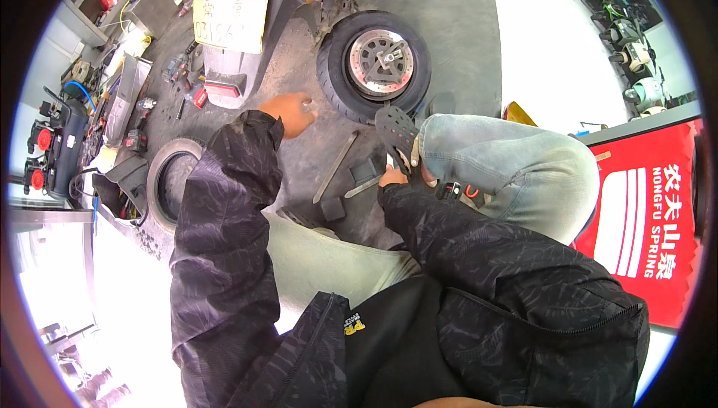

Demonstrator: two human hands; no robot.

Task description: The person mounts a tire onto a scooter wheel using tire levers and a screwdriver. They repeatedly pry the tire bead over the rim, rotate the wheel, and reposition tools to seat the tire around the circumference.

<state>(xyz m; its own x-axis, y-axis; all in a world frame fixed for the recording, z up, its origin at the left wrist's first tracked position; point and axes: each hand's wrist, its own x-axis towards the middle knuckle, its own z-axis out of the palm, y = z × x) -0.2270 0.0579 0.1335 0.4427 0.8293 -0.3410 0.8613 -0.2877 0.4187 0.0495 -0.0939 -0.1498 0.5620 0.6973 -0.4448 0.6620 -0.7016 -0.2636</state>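
Observation:
My left hand [294, 115] is raised over the grimy floor with its fingers apart and nothing in them, left of a wheel. The black tyre [336, 71] lies flat around a rim with a silver brake disc [400, 71]. My right hand [393, 177] is closed on a silver tool [390, 160], mostly hidden beside my black perforated clog [395, 127], which is at the tyre's lower edge. A long metal bar [334, 169] lies between my hands, with a second bar [361, 189] and two dark blocks [334, 209] nearby.
A scooter's grey rear [277, 11] stands at the upper left, with power drills [178, 68] beside it. A loose tyre [159, 183] and an air compressor [56, 150] are on the left. Toy-sized or distant scooters [632, 71] line the upper right, above a red panel [636, 221].

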